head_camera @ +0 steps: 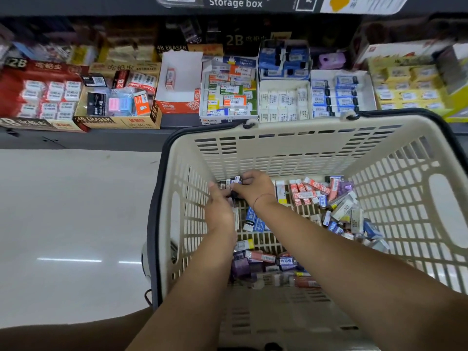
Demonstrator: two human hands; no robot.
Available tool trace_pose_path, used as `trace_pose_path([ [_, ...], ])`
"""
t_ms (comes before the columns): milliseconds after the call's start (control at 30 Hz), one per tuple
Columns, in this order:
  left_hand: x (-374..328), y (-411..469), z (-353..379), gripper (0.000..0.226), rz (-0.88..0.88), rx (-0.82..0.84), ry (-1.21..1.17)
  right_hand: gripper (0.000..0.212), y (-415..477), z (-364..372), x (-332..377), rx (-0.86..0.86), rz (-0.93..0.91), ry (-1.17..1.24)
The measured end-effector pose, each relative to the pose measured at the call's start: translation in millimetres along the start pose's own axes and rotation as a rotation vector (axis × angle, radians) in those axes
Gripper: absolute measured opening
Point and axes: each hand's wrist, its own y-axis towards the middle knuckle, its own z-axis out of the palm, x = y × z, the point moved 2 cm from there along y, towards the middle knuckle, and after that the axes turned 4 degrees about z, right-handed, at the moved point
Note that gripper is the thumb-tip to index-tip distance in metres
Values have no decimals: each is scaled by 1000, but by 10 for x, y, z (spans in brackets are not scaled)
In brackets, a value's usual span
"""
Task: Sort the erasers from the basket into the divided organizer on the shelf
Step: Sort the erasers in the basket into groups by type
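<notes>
Hands at the picking step, mid-frame: left hand (219,207) and right hand (254,186), both arms stretched into the basket (278,127), pinch a small stack of dark erasers (232,181) in curled grips by its far left wall. Next move, by the look of it: lifting them to the organizer (316,76), upper centre.

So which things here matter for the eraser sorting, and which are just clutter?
Job: basket, loose erasers inside, dark eraser stack gripped by left hand and right hand, white divided organizer.
Lying about: red 2B box, orange 2B box, Storage box sign, floor.
</notes>
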Motion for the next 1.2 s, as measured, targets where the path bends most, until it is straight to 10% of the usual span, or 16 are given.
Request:
trace_pose_path([
  [433,-48,-54,12,66,-102,87,-293,26,66,-32,-84,1,29,-8],
  [1200,-168,99,23,55,98,192,49,16,38,-162,-104,-52,40,-134],
])
